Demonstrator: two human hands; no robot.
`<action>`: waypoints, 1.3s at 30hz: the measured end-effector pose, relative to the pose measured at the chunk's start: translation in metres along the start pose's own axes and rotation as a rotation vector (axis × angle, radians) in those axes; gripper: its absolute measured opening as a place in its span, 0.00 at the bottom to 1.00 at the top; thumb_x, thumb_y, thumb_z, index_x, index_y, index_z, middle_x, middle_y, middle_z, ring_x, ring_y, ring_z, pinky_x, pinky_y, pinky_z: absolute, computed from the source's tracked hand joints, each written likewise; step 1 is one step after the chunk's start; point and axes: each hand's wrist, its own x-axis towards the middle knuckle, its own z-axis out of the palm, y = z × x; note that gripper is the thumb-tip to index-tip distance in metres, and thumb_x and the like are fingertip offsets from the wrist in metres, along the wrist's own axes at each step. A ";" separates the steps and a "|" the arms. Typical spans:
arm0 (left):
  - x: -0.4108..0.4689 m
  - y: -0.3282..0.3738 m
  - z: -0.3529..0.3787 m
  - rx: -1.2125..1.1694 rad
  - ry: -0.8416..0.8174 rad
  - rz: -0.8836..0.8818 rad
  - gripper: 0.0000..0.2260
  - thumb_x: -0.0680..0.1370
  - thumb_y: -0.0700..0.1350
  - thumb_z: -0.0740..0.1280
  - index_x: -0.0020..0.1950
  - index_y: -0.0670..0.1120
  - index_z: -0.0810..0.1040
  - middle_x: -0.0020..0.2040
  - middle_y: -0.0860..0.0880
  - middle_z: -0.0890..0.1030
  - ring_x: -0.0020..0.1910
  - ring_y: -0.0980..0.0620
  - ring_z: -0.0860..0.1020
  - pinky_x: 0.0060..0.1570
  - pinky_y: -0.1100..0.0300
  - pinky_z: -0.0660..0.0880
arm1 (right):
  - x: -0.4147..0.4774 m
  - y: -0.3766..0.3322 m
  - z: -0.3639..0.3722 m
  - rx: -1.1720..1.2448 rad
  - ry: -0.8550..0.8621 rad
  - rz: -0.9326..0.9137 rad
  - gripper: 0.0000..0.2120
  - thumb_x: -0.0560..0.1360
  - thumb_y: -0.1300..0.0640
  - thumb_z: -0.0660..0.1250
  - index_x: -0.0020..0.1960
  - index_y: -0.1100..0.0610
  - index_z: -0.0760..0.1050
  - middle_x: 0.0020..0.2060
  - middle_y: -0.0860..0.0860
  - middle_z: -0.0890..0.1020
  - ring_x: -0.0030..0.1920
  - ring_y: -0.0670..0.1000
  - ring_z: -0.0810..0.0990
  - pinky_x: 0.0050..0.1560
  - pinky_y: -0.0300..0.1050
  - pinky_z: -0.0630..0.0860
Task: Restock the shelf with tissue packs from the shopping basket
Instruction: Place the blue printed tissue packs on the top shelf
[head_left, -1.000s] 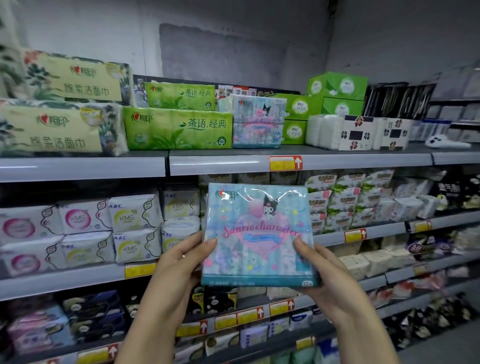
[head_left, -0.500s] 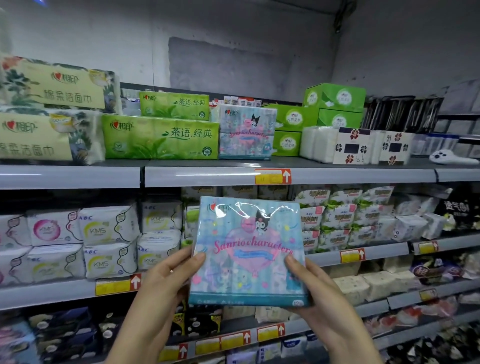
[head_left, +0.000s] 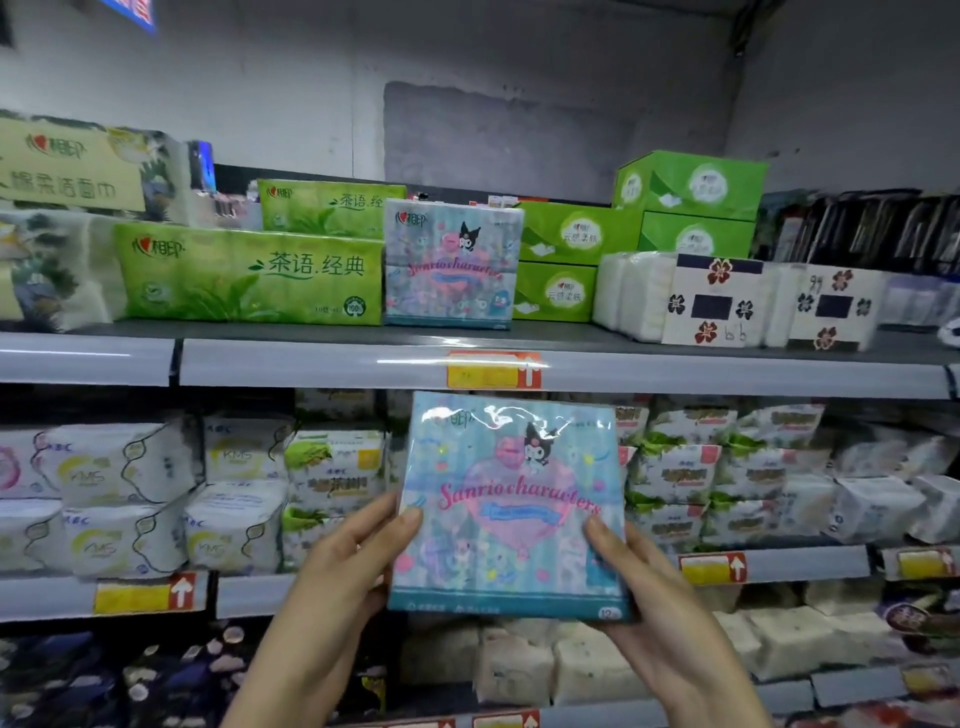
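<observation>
Your fingers (head_left: 407, 521), left and right, grasp the tissue pack (head_left: 511, 499) by its side edges, just below the front edge of the top shelf (head_left: 311, 364). It looks light, soft and slick-wrapped; hold the sides, squeezing gently.

Held tissue pack (head_left: 511, 506): "Sanrio characters"; "12" at lower rt corner. Top-shelf pack (head_left: 451, 265): same title. Green pack (head_left: 249, 275): "茶语.经典". White packs (head_left: 104, 467): "ABC", "KMS".

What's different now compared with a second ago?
The view has drawn slightly closer to the top shelf. Nothing was taken or let go: left hand and right hand still hold the tissue pack below its edge. Shelf stock unchanged.
</observation>
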 end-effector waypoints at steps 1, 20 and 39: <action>0.003 -0.003 0.006 -0.011 0.004 -0.005 0.25 0.64 0.48 0.78 0.60 0.49 0.79 0.53 0.47 0.85 0.51 0.49 0.84 0.55 0.47 0.76 | 0.004 -0.005 -0.006 0.008 -0.008 -0.008 0.23 0.64 0.59 0.70 0.59 0.60 0.74 0.48 0.58 0.85 0.44 0.55 0.86 0.40 0.52 0.83; 0.027 -0.005 0.007 -0.084 -0.079 0.004 0.50 0.41 0.52 0.85 0.62 0.46 0.77 0.54 0.40 0.84 0.49 0.40 0.83 0.42 0.44 0.82 | 0.048 -0.018 -0.017 0.127 -0.175 -0.032 0.27 0.59 0.62 0.73 0.58 0.63 0.75 0.47 0.60 0.85 0.43 0.56 0.85 0.37 0.49 0.83; 0.027 0.024 -0.017 -0.054 -0.038 0.132 0.45 0.46 0.57 0.84 0.62 0.47 0.79 0.55 0.44 0.84 0.48 0.47 0.84 0.40 0.60 0.81 | 0.064 -0.016 0.012 0.117 -0.260 -0.078 0.49 0.42 0.53 0.86 0.59 0.66 0.76 0.53 0.62 0.83 0.50 0.58 0.84 0.39 0.46 0.82</action>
